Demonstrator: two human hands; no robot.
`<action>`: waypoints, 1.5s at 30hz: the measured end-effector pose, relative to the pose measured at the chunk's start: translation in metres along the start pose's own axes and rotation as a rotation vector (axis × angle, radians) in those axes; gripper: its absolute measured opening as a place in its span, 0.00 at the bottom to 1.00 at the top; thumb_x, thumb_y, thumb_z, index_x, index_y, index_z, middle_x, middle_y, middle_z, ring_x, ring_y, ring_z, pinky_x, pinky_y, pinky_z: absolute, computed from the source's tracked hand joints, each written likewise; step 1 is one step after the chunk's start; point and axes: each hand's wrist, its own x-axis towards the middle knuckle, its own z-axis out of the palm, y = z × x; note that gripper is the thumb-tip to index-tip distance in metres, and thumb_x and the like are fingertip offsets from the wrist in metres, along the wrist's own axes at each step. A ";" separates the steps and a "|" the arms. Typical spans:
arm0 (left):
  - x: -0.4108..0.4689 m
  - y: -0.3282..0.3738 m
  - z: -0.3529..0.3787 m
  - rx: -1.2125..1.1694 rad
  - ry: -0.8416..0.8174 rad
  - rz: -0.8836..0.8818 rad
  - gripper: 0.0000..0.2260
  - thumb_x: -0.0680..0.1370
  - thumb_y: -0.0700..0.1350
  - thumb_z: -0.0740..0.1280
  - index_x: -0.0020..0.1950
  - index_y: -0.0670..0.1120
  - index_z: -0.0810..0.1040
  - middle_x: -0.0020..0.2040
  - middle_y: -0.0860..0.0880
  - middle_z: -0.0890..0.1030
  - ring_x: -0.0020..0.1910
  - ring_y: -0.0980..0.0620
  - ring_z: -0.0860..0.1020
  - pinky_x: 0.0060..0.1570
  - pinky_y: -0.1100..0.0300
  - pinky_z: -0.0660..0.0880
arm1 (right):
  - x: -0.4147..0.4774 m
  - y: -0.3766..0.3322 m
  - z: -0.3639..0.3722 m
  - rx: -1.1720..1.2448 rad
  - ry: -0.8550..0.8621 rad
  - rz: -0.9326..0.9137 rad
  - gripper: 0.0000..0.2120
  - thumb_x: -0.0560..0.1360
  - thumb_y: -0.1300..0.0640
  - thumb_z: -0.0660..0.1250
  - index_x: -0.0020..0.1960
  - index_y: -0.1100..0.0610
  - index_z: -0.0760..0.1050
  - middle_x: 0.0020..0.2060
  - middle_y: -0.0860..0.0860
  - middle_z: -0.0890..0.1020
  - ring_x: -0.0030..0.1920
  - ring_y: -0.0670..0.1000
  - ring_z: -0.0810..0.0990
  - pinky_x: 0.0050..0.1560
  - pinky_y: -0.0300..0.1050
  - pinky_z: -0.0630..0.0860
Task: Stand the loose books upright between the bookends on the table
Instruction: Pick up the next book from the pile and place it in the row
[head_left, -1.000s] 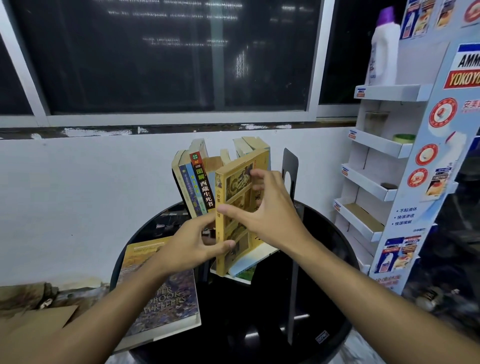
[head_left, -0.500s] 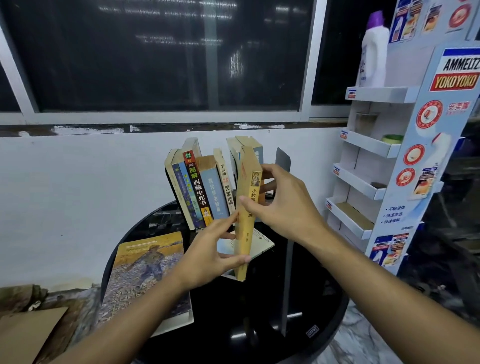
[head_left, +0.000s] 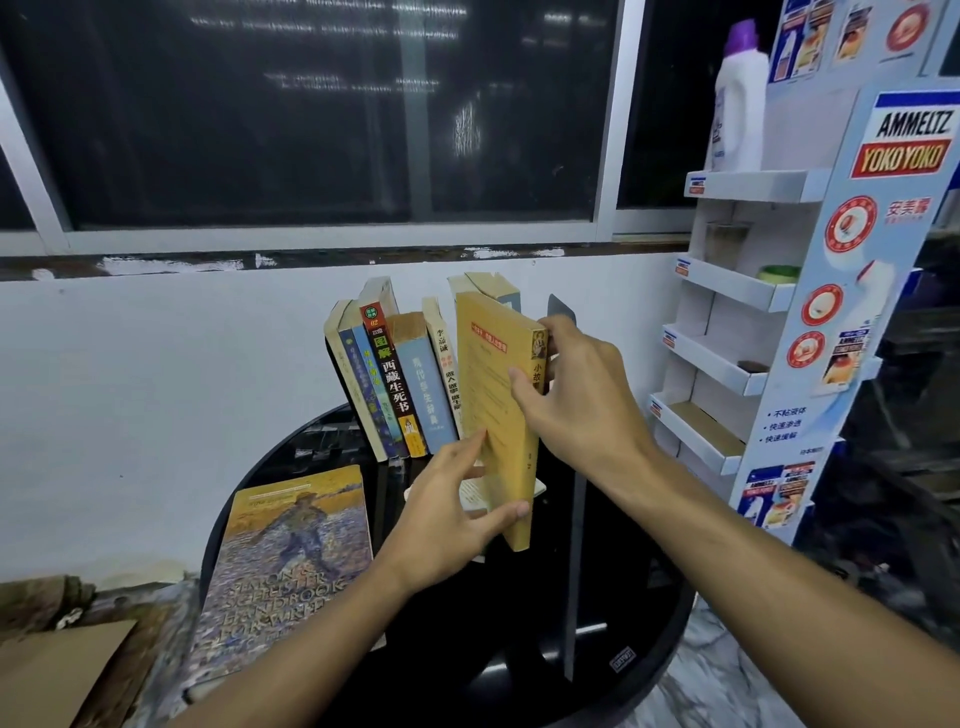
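Observation:
I hold a yellow paperback upright with both hands, just in front of a row of standing books on the round black table. My left hand grips its lower edge. My right hand clasps the spine near the top. Behind my right hand the tip of a dark metal bookend shows. A large picture-cover book lies flat at the table's left. Another flat book lies under the yellow one, mostly hidden.
A white cardboard display rack stands right of the table, with a white bottle on its top shelf. A white wall and a dark window are behind. Brown cardboard lies at the lower left.
I have turned the yellow paperback from cover-facing to spine-facing and lifted it upright toward the row's right end. My head view has shifted slightly.

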 end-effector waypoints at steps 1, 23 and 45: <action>0.002 0.002 -0.003 -0.030 -0.016 -0.002 0.38 0.75 0.55 0.74 0.81 0.52 0.61 0.70 0.56 0.69 0.66 0.58 0.73 0.51 0.75 0.75 | 0.001 0.002 -0.003 -0.009 0.002 0.007 0.14 0.78 0.55 0.69 0.61 0.58 0.73 0.51 0.50 0.83 0.43 0.45 0.76 0.34 0.26 0.70; 0.170 0.051 -0.040 0.580 0.133 0.222 0.35 0.77 0.44 0.72 0.80 0.45 0.61 0.79 0.47 0.65 0.77 0.48 0.63 0.75 0.50 0.62 | 0.009 0.043 -0.056 -0.146 0.077 0.089 0.13 0.77 0.53 0.70 0.59 0.57 0.76 0.47 0.51 0.83 0.40 0.50 0.81 0.42 0.52 0.81; 0.196 0.032 -0.033 0.575 0.203 0.271 0.26 0.76 0.39 0.74 0.73 0.49 0.72 0.71 0.49 0.76 0.69 0.46 0.74 0.65 0.45 0.75 | 0.083 0.074 -0.007 -0.143 0.107 0.045 0.11 0.77 0.54 0.70 0.57 0.58 0.74 0.47 0.52 0.82 0.42 0.49 0.79 0.41 0.46 0.79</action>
